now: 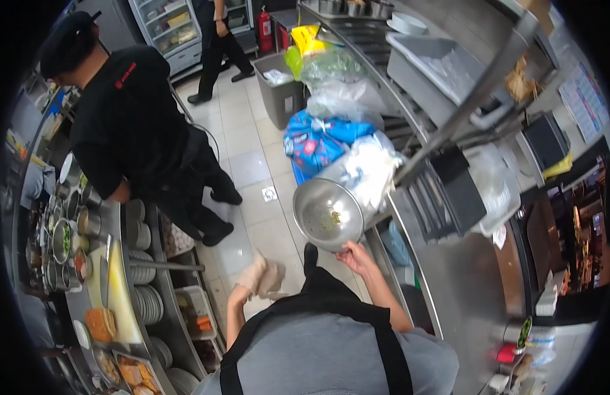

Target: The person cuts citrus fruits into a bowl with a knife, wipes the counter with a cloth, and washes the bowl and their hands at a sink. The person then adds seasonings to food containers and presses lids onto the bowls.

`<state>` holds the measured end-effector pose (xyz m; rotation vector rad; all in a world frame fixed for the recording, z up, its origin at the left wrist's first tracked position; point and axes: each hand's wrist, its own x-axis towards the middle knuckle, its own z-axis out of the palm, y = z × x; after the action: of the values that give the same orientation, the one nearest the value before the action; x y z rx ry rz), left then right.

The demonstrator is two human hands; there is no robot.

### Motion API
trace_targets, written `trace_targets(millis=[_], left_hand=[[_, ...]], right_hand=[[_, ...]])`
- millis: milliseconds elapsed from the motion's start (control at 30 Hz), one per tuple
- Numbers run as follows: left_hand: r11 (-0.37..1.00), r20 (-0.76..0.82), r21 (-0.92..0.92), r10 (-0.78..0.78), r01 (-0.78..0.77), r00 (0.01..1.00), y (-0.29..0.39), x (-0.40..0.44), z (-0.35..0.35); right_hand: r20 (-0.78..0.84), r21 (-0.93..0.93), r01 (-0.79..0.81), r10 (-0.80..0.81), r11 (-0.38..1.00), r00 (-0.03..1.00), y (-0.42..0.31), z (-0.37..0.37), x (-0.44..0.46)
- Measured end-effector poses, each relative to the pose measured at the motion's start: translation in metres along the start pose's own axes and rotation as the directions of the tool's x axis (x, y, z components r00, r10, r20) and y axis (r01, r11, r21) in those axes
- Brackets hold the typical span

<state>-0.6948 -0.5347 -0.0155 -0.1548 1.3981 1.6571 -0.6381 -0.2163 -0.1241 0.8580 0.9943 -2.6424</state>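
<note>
My right hand (357,257) grips the near rim of a metal bowl (318,227), which is tilted and shows small green bits inside. My left hand (240,294) holds a beige cloth (262,274) that hangs over the floor, partly blurred. Just beyond the bowl lie white plastic bags (371,168) and a blue patterned bag (318,141). The bowl hangs in the air in front of my body, right of the cloth.
A person in black (130,118) stands at the left counter, which holds a cutting board (114,289) and pans. Another person's legs (216,52) show farther back. A grey bin (279,99) stands ahead; a steel counter (469,283) runs along the right.
</note>
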Motion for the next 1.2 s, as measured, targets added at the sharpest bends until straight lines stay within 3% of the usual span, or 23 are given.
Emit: trace_targets(millis=[67,167,267,367,467,533,567,633,733,767,867,900,1000,1067,1133,1200], left_hand=[[0.951,0.145,0.303,0.021,-0.065,0.989,0.020,0.039,-0.012],[0.681,0.343,0.687,0.005,-0.254,0.939,0.051,0.095,-0.028],[0.300,0.390,0.860,0.137,-0.414,0.910,0.068,0.139,-0.054],[-0.143,0.424,0.905,0.369,-0.400,0.827,0.098,0.157,-0.060],[0.184,0.097,0.962,0.465,-0.203,0.880,0.061,0.201,-0.109],[0.117,0.128,0.976,0.368,-0.182,0.921,0.146,0.193,-0.073],[0.078,0.143,0.981,0.321,-0.176,0.936,0.181,0.195,-0.063],[0.085,0.215,0.954,0.469,-0.286,0.857,0.202,0.220,-0.081],[0.022,0.280,0.945,0.466,-0.327,0.839,0.259,0.244,-0.110],[0.028,0.309,0.924,0.533,-0.381,0.788,0.260,0.256,-0.129],[-0.015,0.339,0.930,0.413,-0.366,0.845,0.310,0.290,-0.179],[-0.025,0.326,0.939,0.383,-0.344,0.864,0.325,0.296,-0.191],[-0.047,0.276,0.960,0.321,-0.276,0.906,0.374,0.311,-0.214],[-0.064,0.233,0.973,0.272,-0.224,0.934,0.394,0.315,-0.222],[-0.090,0.201,0.979,0.229,-0.185,0.952,0.412,0.324,-0.227],[-0.123,0.177,0.980,0.186,-0.155,0.967,0.433,0.338,-0.229]], right_hand=[[0.009,0.023,-0.003,0.003,1.000,1.000,-0.034,0.020,0.025],[0.049,0.018,-0.068,0.067,0.998,0.997,-0.076,0.043,0.063],[0.088,-0.036,-0.031,0.034,0.999,0.996,-0.125,0.072,0.118],[0.127,-0.134,0.011,0.006,0.991,0.992,-0.173,0.111,0.175],[0.184,-0.149,0.080,-0.052,0.986,0.982,-0.222,0.154,0.238],[0.226,-0.187,0.184,-0.140,0.965,0.964,-0.248,0.175,0.287],[0.218,-0.236,0.136,-0.084,0.962,0.972,-0.263,0.185,0.315],[0.201,-0.270,0.187,-0.134,0.944,0.970,-0.288,0.212,0.366],[0.183,-0.373,0.232,-0.174,0.898,0.968,-0.325,0.248,0.458],[0.045,-0.345,0.209,-0.206,0.915,0.977,-0.334,0.261,0.494],[-0.059,-0.450,0.366,-0.436,0.815,0.898,-0.367,0.311,0.569],[-0.151,-0.493,0.346,-0.470,0.798,0.869,-0.379,0.327,0.597],[-0.152,-0.758,0.333,-0.649,0.560,0.745,-0.411,0.362,0.678],[-0.020,-0.939,0.265,-0.807,0.218,0.590,-0.426,0.370,0.740],[0.057,-0.994,0.110,-0.838,0.003,0.543,-0.442,0.382,0.787],[0.106,-0.994,0.036,-0.841,-0.103,0.531,-0.449,0.391,0.813]])
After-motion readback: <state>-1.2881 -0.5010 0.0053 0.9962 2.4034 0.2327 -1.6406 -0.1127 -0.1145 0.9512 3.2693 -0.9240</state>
